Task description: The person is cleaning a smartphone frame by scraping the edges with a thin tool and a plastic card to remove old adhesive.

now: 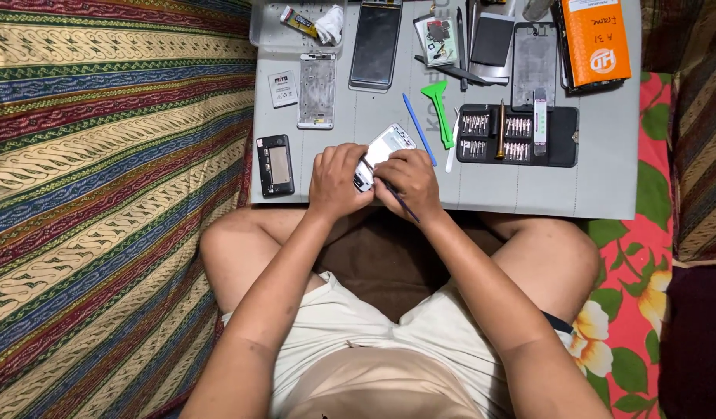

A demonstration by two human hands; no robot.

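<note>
My left hand (338, 181) grips the near end of an opened white phone body (386, 145), tilted over the front edge of a grey work mat (497, 186). My right hand (408, 183) pinches a thin dark tool (400, 199), whose tip touches the phone's lower end between my two hands. The lower part of the phone is hidden by my fingers.
On the mat lie a black phone part (275, 164), a silver frame (317, 90), a dark phone screen (376, 45), a blue pry stick (418, 129), a green pry tool (438, 109), a black bit case (518, 135) and an orange box (598, 40). Striped cloth covers the floor at left.
</note>
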